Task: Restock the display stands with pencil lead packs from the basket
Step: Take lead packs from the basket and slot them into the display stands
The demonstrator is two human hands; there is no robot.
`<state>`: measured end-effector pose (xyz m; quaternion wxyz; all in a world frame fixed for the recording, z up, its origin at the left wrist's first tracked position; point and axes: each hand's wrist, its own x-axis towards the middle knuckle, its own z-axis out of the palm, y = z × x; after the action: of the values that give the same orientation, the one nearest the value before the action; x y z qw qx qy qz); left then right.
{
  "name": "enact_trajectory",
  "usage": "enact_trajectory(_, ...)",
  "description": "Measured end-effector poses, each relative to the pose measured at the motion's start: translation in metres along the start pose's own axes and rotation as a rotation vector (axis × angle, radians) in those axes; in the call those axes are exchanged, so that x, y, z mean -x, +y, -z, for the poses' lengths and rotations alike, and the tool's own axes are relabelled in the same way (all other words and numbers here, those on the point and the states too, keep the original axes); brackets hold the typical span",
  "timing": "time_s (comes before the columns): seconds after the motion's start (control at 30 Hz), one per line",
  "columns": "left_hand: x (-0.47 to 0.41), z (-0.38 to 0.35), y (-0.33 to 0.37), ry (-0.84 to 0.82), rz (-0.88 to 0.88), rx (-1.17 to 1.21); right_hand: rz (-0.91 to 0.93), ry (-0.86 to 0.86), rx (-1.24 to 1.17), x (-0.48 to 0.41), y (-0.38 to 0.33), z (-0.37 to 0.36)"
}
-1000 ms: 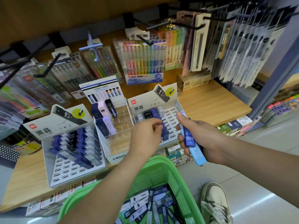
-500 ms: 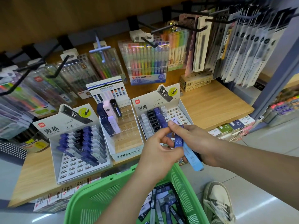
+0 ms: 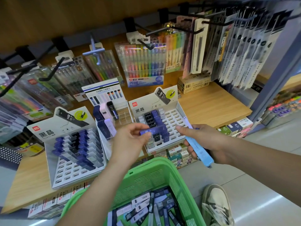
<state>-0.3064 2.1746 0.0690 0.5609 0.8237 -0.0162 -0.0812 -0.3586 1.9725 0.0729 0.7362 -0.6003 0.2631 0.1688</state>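
My left hand (image 3: 130, 141) pinches a dark blue lead pack (image 3: 150, 130) just in front of the right white display stand (image 3: 179, 126), which holds black and blue packs in its left columns. My right hand (image 3: 205, 142) grips several light blue packs (image 3: 199, 149) beside that stand's right edge. The left white stand (image 3: 65, 173) has blue, black and grey packs in its upper rows. A green basket (image 3: 146, 175) below my arms holds several loose lead packs (image 3: 146, 209).
A clear stand (image 3: 114, 126) with tall lead cases sits between the two white stands on the wooden shelf (image 3: 211, 103). Pen packs hang on hooks above. Small boxes line the shelf's front edge. My shoe (image 3: 216, 207) is on the floor at the right.
My left hand left the right stand, took a dark blue pack from the bundle in my right hand, and now holds it apart to the left.
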Motion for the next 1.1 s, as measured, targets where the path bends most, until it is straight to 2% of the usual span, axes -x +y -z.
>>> enact_trajectory(0.23,-0.065,-0.017,0.016,0.085,-0.212,-0.304,-0.066,-0.040,-0.049,-0.004,-0.006,0.012)
enact_trajectory(0.43,-0.108,-0.054,0.026,0.042,-0.476,-0.622,-0.047,-0.011,-0.137,-0.007,-0.009,0.017)
enact_trajectory(0.77,-0.141,-0.082,0.021,-0.065,-0.557,-0.974,0.035,-0.006,-0.183,-0.010,-0.009,0.016)
enact_trajectory(0.9,-0.144,-0.082,0.016,-0.056,-0.585,-0.995,0.040,-0.001,-0.181,-0.010,-0.007,0.015)
enact_trajectory(1.1,-0.143,-0.088,0.011,-0.016,-0.623,-0.847,0.031,0.012,-0.200,-0.009,-0.008,0.016)
